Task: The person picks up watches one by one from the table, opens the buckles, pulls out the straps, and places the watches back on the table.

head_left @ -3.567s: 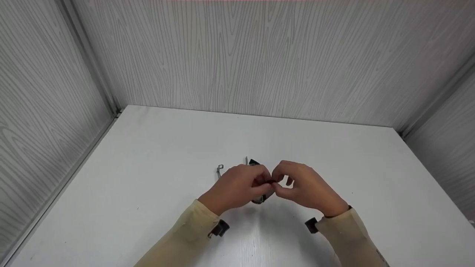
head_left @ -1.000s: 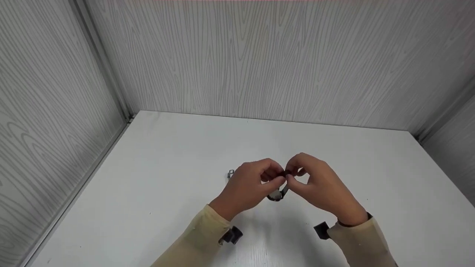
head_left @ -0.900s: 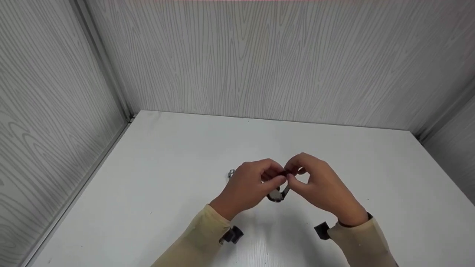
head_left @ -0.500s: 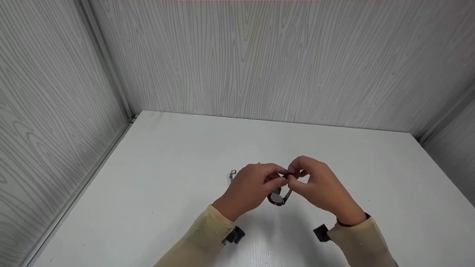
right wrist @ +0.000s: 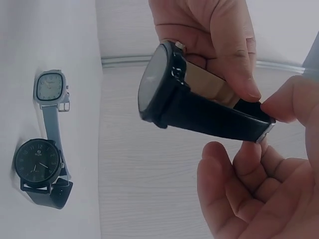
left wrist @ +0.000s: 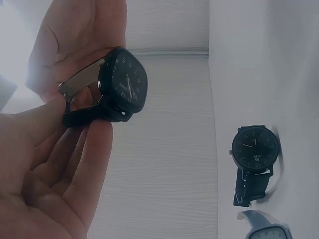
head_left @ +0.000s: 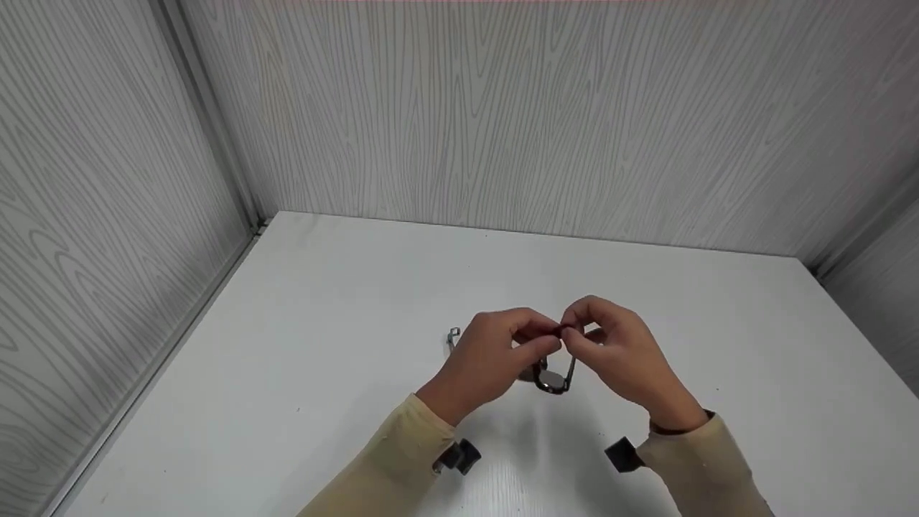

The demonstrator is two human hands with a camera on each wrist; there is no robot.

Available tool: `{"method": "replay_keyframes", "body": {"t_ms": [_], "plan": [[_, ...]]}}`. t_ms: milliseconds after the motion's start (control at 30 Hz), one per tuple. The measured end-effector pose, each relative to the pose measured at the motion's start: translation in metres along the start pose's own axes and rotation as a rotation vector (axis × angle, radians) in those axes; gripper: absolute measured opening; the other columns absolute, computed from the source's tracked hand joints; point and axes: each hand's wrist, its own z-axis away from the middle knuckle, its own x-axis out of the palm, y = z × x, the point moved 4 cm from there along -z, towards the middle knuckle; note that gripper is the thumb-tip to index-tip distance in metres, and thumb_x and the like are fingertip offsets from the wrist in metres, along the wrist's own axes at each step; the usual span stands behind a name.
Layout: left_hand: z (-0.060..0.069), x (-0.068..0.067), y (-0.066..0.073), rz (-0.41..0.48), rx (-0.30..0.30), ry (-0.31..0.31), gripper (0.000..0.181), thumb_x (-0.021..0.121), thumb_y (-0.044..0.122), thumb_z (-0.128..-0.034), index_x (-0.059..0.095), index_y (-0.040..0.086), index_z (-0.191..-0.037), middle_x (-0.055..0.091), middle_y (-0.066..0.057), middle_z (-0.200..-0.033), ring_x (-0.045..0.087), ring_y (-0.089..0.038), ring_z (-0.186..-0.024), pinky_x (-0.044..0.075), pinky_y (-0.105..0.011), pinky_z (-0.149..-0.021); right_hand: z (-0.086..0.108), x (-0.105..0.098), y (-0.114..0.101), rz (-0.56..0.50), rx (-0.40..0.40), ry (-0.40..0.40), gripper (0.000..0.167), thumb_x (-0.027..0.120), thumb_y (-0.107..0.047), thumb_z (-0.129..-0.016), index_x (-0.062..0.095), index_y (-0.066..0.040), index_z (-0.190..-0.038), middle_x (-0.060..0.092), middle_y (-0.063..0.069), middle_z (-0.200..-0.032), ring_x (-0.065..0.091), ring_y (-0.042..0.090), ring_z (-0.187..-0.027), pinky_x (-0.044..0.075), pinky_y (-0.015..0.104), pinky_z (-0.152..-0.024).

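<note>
A black wristwatch (head_left: 551, 380) hangs below my fingers, its strap bent into a loop. My left hand (head_left: 495, 355) pinches the strap from the left. From the right, my right hand (head_left: 621, 352) pinches the strap near its buckle end (right wrist: 267, 130), and both hands' fingertips meet there. In the left wrist view the watch's dark dial (left wrist: 128, 82) is turned away from my palm. The right wrist view shows the tan inner side of the strap (right wrist: 207, 83). Fingers partly hide the buckle, so whether it is fastened I cannot tell.
On the white table (head_left: 359, 287) lie a round black wristwatch (right wrist: 37, 162) and a pale blue-grey wristwatch (right wrist: 51, 88), side by side. In the head view, a small buckle end (head_left: 454, 336) shows left of my left hand. Patterned wall panels (head_left: 502, 108) enclose the table.
The held watch has swung slightly right, and more of its case shows below my fingers. Both hands keep pinching the strap and have risen a little. The head view has shifted slightly.
</note>
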Motion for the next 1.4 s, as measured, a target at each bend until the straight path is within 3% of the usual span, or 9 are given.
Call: {"method": "replay_keyframes", "body": {"t_ms": [133,300,467,567,733,833,1067,1267,1400], "plan": [[0.000,0.002,-0.001,0.079,-0.013,0.003,0.017,0.072,0.022,-0.0991,0.076,0.016,-0.115,0.075,0.013,-0.097,0.067,-0.004,-0.086,0.059,-0.026,-0.075,0.000,0.001,0.000,-0.077,0.004,0.026,0.009,0.062,0.001,-0.097,0.066,-0.007,-0.095,0.064,0.008,-0.089,0.061,0.020,-0.079,0.052,0.028,-0.067],[0.001,0.003,0.000,0.173,-0.046,0.007,0.018,0.073,0.019,-0.0983,0.075,0.015,-0.115,0.075,0.009,-0.097,0.068,-0.007,-0.086,0.062,-0.036,-0.075,-0.002,0.004,0.002,-0.192,0.015,0.050,0.009,0.058,0.004,-0.098,0.065,-0.001,-0.096,0.063,0.017,-0.089,0.063,0.025,-0.079,0.057,0.031,-0.069],[0.001,0.003,0.001,0.162,-0.036,0.016,0.018,0.073,0.023,-0.0986,0.075,0.016,-0.115,0.075,0.009,-0.096,0.069,-0.006,-0.086,0.062,-0.036,-0.076,-0.002,0.006,0.005,-0.306,0.056,0.038,0.006,0.058,0.001,-0.101,0.064,0.003,-0.100,0.065,0.017,-0.090,0.063,0.025,-0.082,0.058,0.034,-0.073],[0.001,0.001,0.001,0.108,-0.011,0.006,0.019,0.071,0.029,-0.0998,0.075,0.016,-0.113,0.075,0.009,-0.096,0.068,-0.005,-0.085,0.059,-0.030,-0.076,0.000,0.004,0.004,-0.230,0.050,0.028,0.005,0.062,-0.002,-0.100,0.066,0.000,-0.100,0.066,0.014,-0.089,0.063,0.022,-0.080,0.055,0.032,-0.072],[0.001,-0.001,0.000,0.049,-0.027,-0.027,0.018,0.071,0.033,-0.0996,0.077,0.019,-0.109,0.074,0.012,-0.094,0.067,-0.003,-0.083,0.057,-0.025,-0.074,0.001,0.001,0.000,0.019,-0.045,0.017,0.008,0.067,-0.004,-0.096,0.069,-0.012,-0.094,0.067,0.001,-0.087,0.063,0.016,-0.081,0.052,0.027,-0.076],[0.001,-0.003,0.002,0.046,-0.020,-0.013,0.015,0.073,0.032,-0.0981,0.079,0.020,-0.107,0.074,0.015,-0.094,0.068,-0.003,-0.083,0.057,-0.025,-0.073,0.000,0.002,-0.003,0.030,-0.108,0.027,0.015,0.066,0.001,-0.094,0.068,-0.013,-0.091,0.067,-0.004,-0.086,0.063,0.017,-0.082,0.053,0.028,-0.079],[0.001,-0.001,0.005,0.152,0.061,0.065,0.017,0.075,0.027,-0.0972,0.078,0.014,-0.108,0.076,0.008,-0.094,0.070,-0.007,-0.081,0.059,-0.027,-0.076,0.002,0.005,-0.004,-0.185,-0.091,0.101,0.015,0.062,0.007,-0.096,0.069,-0.006,-0.094,0.065,0.007,-0.088,0.061,0.020,-0.075,0.052,0.028,-0.067],[0.001,0.003,0.003,0.259,0.039,0.100,0.014,0.076,0.020,-0.0960,0.076,0.010,-0.106,0.076,0.001,-0.092,0.073,-0.015,-0.081,0.061,-0.030,-0.075,-0.001,0.010,0.001,-0.327,-0.047,0.132,0.006,0.062,0.003,-0.099,0.068,0.003,-0.096,0.065,0.013,-0.090,0.061,0.023,-0.075,0.055,0.029,-0.069],[0.001,0.002,0.005,0.264,0.034,0.098,0.014,0.076,0.017,-0.0960,0.075,0.009,-0.107,0.077,-0.001,-0.091,0.074,-0.016,-0.080,0.061,-0.031,-0.074,-0.003,0.012,0.003,-0.445,-0.021,0.118,0.008,0.061,0.001,-0.100,0.065,0.008,-0.099,0.064,0.013,-0.087,0.059,0.025,-0.075,0.054,0.030,-0.069]]}}
